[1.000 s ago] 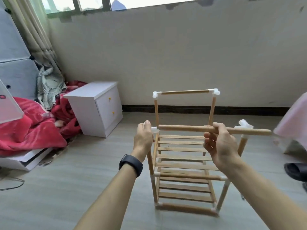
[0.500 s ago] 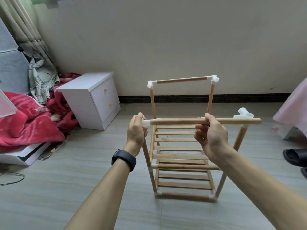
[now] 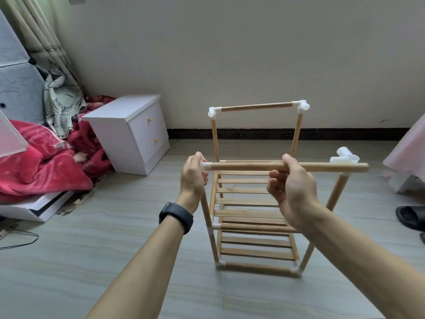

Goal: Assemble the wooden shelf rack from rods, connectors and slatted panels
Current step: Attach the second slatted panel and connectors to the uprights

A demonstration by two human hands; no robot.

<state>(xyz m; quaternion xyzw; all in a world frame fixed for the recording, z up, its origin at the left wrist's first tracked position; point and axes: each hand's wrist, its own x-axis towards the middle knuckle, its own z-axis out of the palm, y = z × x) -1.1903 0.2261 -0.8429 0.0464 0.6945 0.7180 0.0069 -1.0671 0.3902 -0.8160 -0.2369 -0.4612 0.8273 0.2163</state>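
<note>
The right grip is curled round a wooden rod, held level. The left grip clasps the white connector at the rod's left end. Beyond the right grip, the rod's free end crosses just before a second connector. Below both grips, the shelf rack stands on the floor.

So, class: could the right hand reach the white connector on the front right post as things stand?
Probably yes: the connector stands uncovered beside the right hand, nothing between, but that hand grips the rod and must slide or release.
</note>
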